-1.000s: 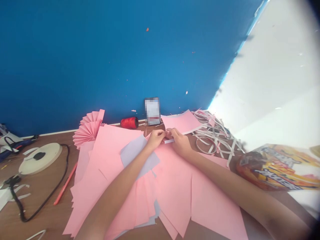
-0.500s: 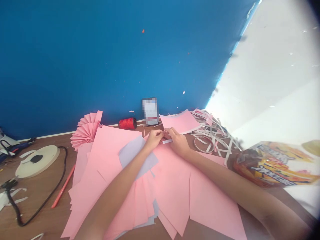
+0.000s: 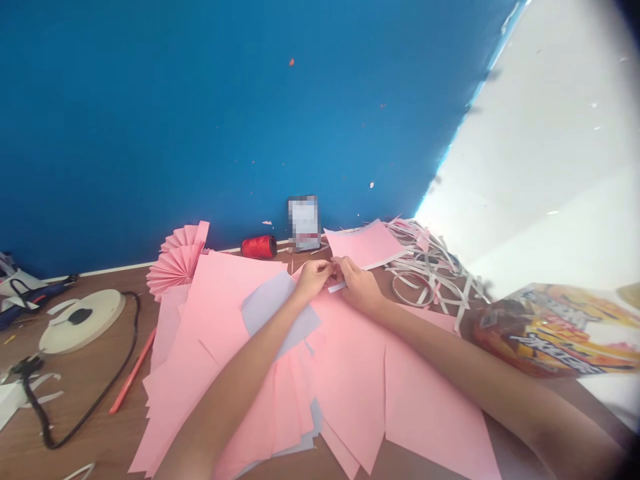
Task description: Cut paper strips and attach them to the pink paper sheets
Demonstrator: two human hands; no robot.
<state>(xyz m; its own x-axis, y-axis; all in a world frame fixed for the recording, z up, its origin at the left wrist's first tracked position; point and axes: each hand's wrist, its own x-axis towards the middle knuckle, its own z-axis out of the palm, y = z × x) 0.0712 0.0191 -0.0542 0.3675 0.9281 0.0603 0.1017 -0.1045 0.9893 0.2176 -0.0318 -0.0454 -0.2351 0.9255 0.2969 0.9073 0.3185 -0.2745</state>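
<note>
My left hand (image 3: 314, 279) and my right hand (image 3: 356, 283) meet fingertip to fingertip over the pink paper sheets (image 3: 350, 360). Both are closed in a pinch. A narrow white strip (image 3: 337, 287) sticks out below the fingers of my right hand, which are closed on it. What lies between my left fingertips is too small to make out. Close behind my right hand, a curled pink sheet (image 3: 367, 241) with a pale edge lies on the table. Beside my left wrist is a greyish-lilac piece of paper (image 3: 265, 303) on top of the pink sheets.
A pleated pink paper fan (image 3: 177, 260), red thread spool (image 3: 259, 247) and small box (image 3: 304, 223) stand along the blue wall. Tangled paper strips (image 3: 440, 273) and a printed packet (image 3: 555, 333) lie right. At left are a cream tape roll (image 3: 83, 322), black cord (image 3: 131, 347) and red pen-like stick (image 3: 133, 373).
The view has shifted slightly, so everything sits a little further right. My hands stay pinched together, and the white strip below my right fingers is tilted more than before.
</note>
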